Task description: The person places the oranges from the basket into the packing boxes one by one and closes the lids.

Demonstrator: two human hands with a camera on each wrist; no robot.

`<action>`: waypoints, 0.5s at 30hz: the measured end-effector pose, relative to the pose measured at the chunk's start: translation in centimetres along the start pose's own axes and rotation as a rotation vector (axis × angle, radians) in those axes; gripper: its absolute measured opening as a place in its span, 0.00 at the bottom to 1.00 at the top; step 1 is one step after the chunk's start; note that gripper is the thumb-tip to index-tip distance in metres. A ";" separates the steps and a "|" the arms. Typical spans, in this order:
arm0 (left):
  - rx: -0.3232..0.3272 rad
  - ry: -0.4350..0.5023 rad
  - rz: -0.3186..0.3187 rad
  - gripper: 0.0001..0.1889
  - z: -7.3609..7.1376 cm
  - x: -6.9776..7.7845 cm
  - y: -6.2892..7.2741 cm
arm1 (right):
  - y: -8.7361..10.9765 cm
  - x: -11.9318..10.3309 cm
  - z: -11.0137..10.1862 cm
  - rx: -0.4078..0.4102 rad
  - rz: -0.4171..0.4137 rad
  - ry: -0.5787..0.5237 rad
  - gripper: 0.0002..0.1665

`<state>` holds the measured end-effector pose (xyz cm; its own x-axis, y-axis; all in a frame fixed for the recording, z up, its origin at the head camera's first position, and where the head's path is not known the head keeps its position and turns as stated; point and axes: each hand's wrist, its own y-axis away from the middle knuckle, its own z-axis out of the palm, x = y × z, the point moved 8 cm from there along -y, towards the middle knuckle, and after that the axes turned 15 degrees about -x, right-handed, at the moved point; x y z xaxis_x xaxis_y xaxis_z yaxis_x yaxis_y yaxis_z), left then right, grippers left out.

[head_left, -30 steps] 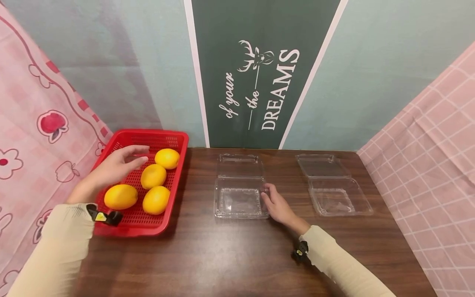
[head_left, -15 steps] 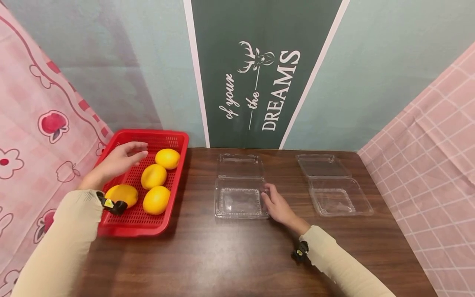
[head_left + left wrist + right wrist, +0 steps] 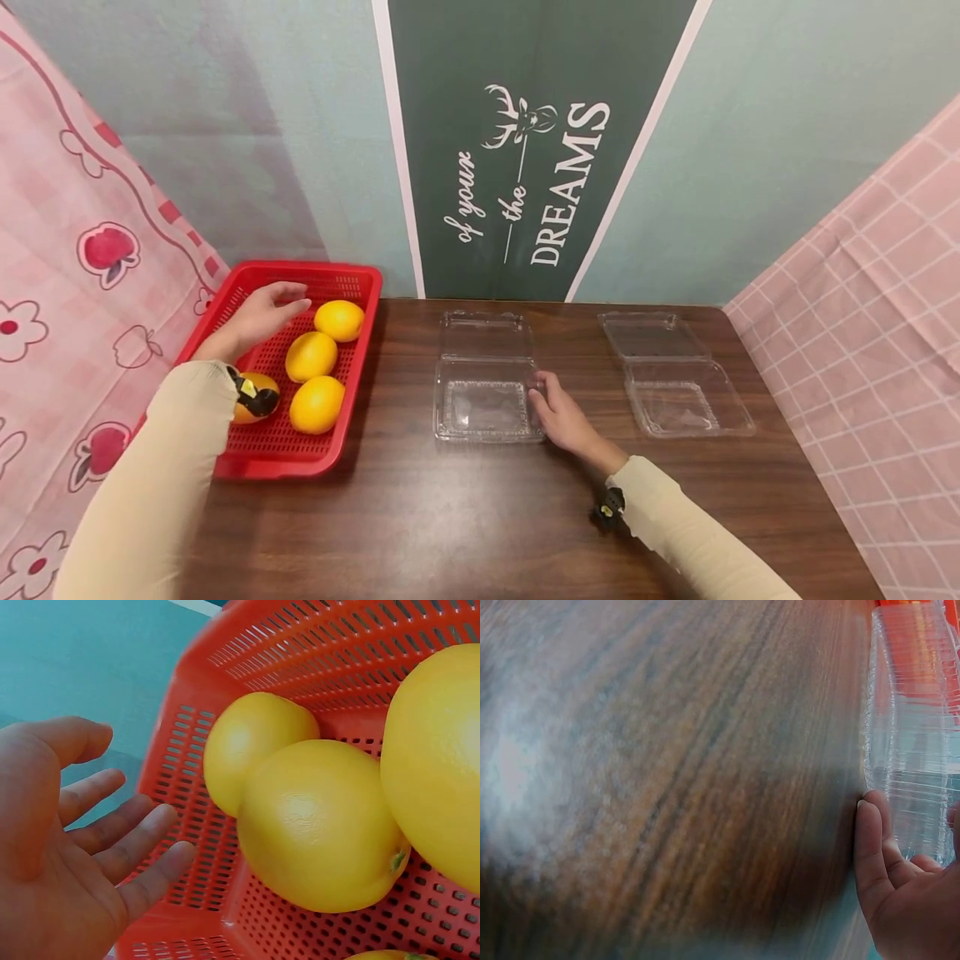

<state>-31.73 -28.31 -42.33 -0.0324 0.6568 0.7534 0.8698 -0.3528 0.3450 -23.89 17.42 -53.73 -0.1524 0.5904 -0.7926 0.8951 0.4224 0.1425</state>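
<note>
My left hand (image 3: 264, 315) hovers over the left side of the red plastic basket (image 3: 360, 367), fingers spread and slightly bent with nothing between them, as the left wrist view shows. Several yellow citrus fruits lie in the basket; the middle one (image 3: 319, 825) has a small green stem scar. One fruit (image 3: 262, 390) is partly hidden by the left wrist's strap. My right hand (image 3: 566, 421) holds the right wall of an opened clear plastic clamshell container (image 3: 480, 408), thumb over its rim. In the right wrist view the fingers (image 3: 870, 847) press against the container's outer side.
A second clear clamshell container (image 3: 675, 404) lies opened to the right, its lid toward the back wall. Both stand on the dark wooden table (image 3: 465, 517). Printed fabric walls (image 3: 300, 150) enclose the back and both sides.
My left hand has moved slightly to the right over the basket, and its sleeve and strap now cover more of the near-left fruit. The right hand and the containers have stayed put.
</note>
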 end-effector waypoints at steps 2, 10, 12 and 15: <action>-0.002 0.014 -0.003 0.32 0.1 -0.3 -0.5 | 0.1 -0.1 0.0 -0.001 0.004 -0.001 0.19; 0.005 0.113 -0.028 0.31 0.7 -1.4 -2.1 | 0.3 -0.1 0.1 0.015 -0.015 0.014 0.19; 0.002 0.122 -0.043 0.31 0.9 -1.6 -2.5 | 0.3 -0.1 0.2 0.015 -0.016 0.012 0.18; -0.008 0.124 -0.060 0.31 1.2 -2.0 -3.0 | 0.3 0.0 0.3 0.018 -0.014 0.010 0.18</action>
<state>-33.71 -27.72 -45.53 -0.1454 0.5897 0.7944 0.8606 -0.3208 0.3956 -23.51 17.36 -53.86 -0.1690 0.5913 -0.7886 0.9001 0.4185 0.1209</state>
